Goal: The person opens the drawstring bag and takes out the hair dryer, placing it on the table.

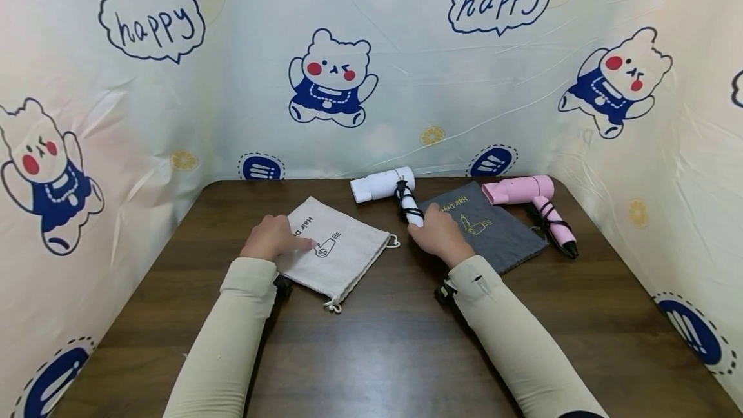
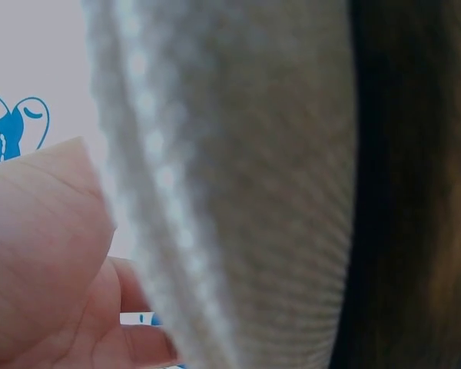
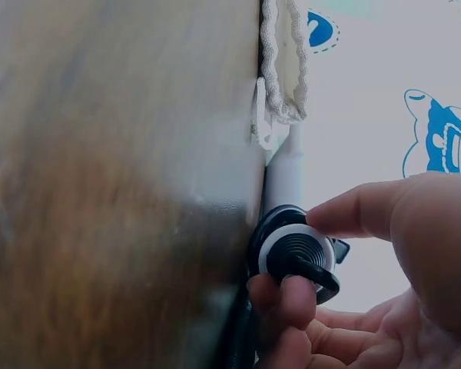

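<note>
My left hand (image 1: 273,237) grips the left side of a white drawstring bag (image 1: 354,257), thumb over its top face. The bag bears a printed hair dryer and lettering, and its two cord loops point toward the right and front. In the left wrist view the bag's cloth (image 2: 269,184) covers much of that hand. With thumb and fingertips my right hand (image 1: 438,234) pinches the handle end of a white hair dryer (image 1: 377,184). A black cord is wound round that handle; in the right wrist view the fingers close about its ringed end (image 3: 296,254).
Beside the right hand lies a dark grey bag (image 1: 511,240) with yellow hair dryer print. A pink hair dryer (image 1: 522,189), its cord wrapped round the handle, overlaps the grey bag's far right corner. The brown table (image 1: 371,353) meets printed cloth walls at the back and sides.
</note>
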`<state>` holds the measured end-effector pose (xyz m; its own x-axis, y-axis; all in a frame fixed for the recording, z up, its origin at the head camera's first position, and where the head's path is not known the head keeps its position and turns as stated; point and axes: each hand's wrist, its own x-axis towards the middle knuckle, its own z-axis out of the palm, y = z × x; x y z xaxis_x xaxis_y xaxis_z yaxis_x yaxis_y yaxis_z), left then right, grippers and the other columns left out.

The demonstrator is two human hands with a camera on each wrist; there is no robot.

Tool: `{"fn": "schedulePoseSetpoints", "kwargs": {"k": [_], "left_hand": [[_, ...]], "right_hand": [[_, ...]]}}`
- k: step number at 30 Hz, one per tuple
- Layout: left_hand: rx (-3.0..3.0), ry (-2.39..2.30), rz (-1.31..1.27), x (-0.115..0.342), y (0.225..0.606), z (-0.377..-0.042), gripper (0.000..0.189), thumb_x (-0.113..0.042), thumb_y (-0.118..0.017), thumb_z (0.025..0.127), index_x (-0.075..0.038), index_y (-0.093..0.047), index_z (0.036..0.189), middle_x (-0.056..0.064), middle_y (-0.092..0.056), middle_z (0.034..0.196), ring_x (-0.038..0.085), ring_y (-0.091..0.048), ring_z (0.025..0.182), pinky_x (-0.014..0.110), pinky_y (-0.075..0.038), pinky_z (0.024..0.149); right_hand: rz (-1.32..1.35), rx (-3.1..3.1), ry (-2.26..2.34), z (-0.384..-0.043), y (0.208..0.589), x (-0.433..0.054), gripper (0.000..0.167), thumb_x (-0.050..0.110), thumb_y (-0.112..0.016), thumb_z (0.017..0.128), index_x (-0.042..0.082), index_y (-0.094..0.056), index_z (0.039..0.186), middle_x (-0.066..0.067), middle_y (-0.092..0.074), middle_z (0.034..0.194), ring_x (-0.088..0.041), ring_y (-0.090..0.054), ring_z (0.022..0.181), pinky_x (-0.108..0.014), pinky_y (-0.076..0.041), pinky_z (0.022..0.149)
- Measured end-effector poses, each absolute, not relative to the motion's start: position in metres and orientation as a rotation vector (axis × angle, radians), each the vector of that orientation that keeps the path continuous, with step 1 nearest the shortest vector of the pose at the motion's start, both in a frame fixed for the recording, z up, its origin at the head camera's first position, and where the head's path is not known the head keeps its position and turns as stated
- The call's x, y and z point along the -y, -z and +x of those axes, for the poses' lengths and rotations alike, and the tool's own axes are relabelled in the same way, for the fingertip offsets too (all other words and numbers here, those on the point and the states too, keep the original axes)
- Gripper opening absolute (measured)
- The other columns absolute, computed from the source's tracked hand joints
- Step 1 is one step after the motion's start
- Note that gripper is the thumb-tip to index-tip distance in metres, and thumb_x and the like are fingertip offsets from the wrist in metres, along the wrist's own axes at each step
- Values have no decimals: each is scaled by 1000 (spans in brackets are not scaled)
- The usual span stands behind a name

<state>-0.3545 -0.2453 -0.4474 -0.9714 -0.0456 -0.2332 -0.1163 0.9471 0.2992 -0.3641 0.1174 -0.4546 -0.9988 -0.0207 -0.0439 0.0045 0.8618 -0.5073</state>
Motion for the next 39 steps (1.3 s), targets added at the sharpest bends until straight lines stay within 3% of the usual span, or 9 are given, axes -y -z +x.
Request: {"fn": "schedulePoseSetpoints", "kwargs": {"k": [8,14,16,20,23,26,29,32,39], "left_hand": [[-2874,-453,-125,244,443,-353,72,-61,-80,81,5,-68,108,27,-58,121,38,-54,99,49,-49,80],[-2882,-406,-115,246,436,-348,61,-60,-78,83,-2,-70,97,22,-61,111,34,-57,91,45,-46,68],[-2917,-376,-109,245,433,-345,62,-59,-77,85,-1,-69,104,23,-61,113,36,-58,93,49,-48,69],[-2990,-329,-92,239,429,-335,78,-57,-72,90,7,-57,134,32,-51,132,49,-53,113,63,-49,85],[-3004,-310,-81,232,428,-328,85,-55,-69,93,10,-47,144,36,-43,140,54,-46,122,69,-46,93],[-3001,-291,-73,226,429,-323,86,-56,-68,94,10,-46,145,37,-42,140,55,-45,123,71,-45,95],[-2977,-272,-38,221,433,-320,88,-58,-68,92,10,-46,144,38,-44,140,56,-47,123,72,-45,96],[-2947,-245,29,219,438,-320,89,-61,-67,92,10,-47,143,38,-48,140,54,-50,125,69,-46,98],[-2936,-192,83,217,447,-322,83,-62,-69,89,9,-58,131,33,-56,132,48,-58,114,62,-51,90]], "right_hand": [[-33,-3032,788,-365,455,-116,51,44,-67,97,1,-51,119,-16,-65,100,-31,-65,83,-45,-53,71],[-134,-3175,588,-356,444,-109,50,46,-68,96,4,-57,120,-15,-62,107,-32,-64,89,-50,-53,75],[-267,-3236,553,-350,439,-100,47,43,-68,96,4,-60,122,-16,-60,114,-34,-63,96,-51,-53,81],[-587,-3229,452,-339,438,-73,47,44,-66,97,7,-63,125,-14,-61,125,-36,-60,110,-53,-52,90],[-723,-3154,298,-333,444,-50,62,57,-61,98,7,-58,135,-15,-57,139,-38,-56,126,-53,-47,104],[-764,-3077,197,-330,450,-31,78,68,-53,98,9,-49,148,-17,-45,157,-40,-44,144,-55,-37,116],[-834,-3020,150,-329,454,-21,82,71,-50,98,13,-43,155,-17,-34,166,-44,-35,151,-61,-34,118],[-932,-2962,94,-329,455,-16,80,71,-51,98,18,-43,157,-14,-32,168,-43,-33,152,-60,-34,118],[-964,-2812,42,-325,453,-14,76,70,-53,97,26,-43,158,-10,-32,169,-42,-31,153,-54,-32,121]]}}
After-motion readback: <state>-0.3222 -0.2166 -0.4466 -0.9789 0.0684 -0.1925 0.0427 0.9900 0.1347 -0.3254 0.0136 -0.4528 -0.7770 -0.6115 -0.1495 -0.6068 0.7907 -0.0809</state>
